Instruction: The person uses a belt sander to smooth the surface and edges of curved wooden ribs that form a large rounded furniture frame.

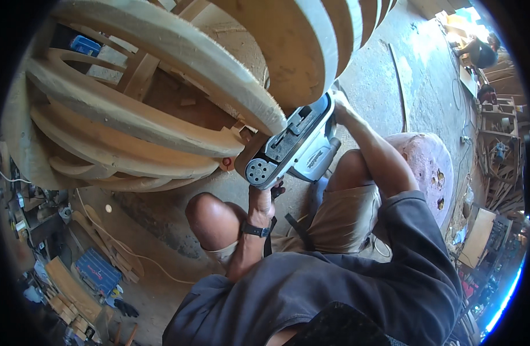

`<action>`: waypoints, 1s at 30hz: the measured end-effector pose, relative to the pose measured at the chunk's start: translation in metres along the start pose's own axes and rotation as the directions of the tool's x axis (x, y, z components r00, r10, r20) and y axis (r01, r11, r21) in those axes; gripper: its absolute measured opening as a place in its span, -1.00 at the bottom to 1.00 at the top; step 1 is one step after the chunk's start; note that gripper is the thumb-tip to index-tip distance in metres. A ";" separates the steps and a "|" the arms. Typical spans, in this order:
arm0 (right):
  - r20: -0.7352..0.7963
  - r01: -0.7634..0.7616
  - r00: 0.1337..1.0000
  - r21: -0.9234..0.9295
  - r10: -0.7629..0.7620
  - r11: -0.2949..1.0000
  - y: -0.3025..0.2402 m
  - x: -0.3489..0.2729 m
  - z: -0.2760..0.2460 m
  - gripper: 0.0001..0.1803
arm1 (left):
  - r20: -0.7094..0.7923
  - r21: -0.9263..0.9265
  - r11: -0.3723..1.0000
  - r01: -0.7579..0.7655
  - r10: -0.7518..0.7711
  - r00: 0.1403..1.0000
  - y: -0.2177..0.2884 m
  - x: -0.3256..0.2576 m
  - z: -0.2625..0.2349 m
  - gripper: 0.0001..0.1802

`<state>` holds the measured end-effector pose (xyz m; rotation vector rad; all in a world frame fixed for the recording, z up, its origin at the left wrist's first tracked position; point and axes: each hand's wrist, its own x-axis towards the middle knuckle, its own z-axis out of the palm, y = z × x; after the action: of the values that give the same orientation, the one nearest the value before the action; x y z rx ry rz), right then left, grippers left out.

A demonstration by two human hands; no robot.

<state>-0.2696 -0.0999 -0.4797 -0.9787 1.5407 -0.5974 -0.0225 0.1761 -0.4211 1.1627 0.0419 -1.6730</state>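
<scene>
A grey and black belt sander (299,141) is held between my hands, tilted, with its belt side against or close by the ends of curved wooden ribs (219,75). My left hand (261,199), below a black wristwatch, is closed at the sander's near end; most of its fingers are hidden under the tool. At the far end my right hand (342,108) wraps round the sander, its fingers largely hidden behind the body. A broad wooden rib (294,52) hangs just above the tool. Whether the belt touches the wood cannot be made out.
A pinkish rounded block (426,167) stands by my right knee. A cable (123,248) runs over the floor at left. Stacked wood pieces (74,288) and a blue case (98,270) lie at lower left. Another person (483,53) is at the far right, near scrap timber (498,155).
</scene>
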 end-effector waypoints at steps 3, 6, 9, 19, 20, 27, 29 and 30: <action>0.071 0.029 0.997 -0.252 -0.011 0.967 -0.025 -0.011 0.028 -0.50 | -0.071 0.040 0.997 -0.060 0.063 0.996 0.006 -0.001 -0.006 -0.72; 0.069 -0.054 0.996 -0.047 0.058 0.997 -0.031 -0.018 0.039 -0.64 | -0.137 0.060 0.996 -0.069 0.076 0.988 0.003 0.004 -0.008 -0.73; 0.074 -0.024 0.997 -0.082 0.031 0.996 -0.031 -0.023 0.035 -0.50 | -0.154 0.074 0.997 -0.033 0.045 0.987 0.005 0.002 -0.005 -0.74; 0.037 -0.088 0.995 -0.132 0.094 0.987 -0.058 -0.046 0.051 -0.56 | -0.143 0.032 0.995 -0.093 0.097 0.985 0.012 -0.012 -0.004 -0.75; 0.038 -0.073 0.996 -0.113 0.078 0.991 -0.050 -0.037 0.043 -0.55 | -0.135 0.023 0.997 -0.079 0.081 0.987 0.010 -0.006 -0.002 -0.73; 0.139 -0.069 0.988 0.002 0.068 0.998 -0.011 0.007 0.044 -0.54 | -0.186 0.038 0.997 -0.069 0.074 0.980 -0.005 0.015 -0.013 -0.72; 0.142 -0.097 0.985 0.026 0.092 0.995 -0.008 0.014 0.053 -0.56 | -0.181 0.038 0.993 -0.111 0.116 0.977 -0.013 0.018 -0.020 -0.73; 0.145 -0.079 0.987 0.027 0.074 0.997 0.000 0.022 0.058 -0.58 | -0.196 0.033 0.993 -0.110 0.115 0.974 -0.015 0.020 -0.025 -0.73</action>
<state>-0.2131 -0.1098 -0.5042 -0.9140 1.4292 -0.4853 -0.0171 0.1822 -0.4555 1.3214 0.0809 -1.4577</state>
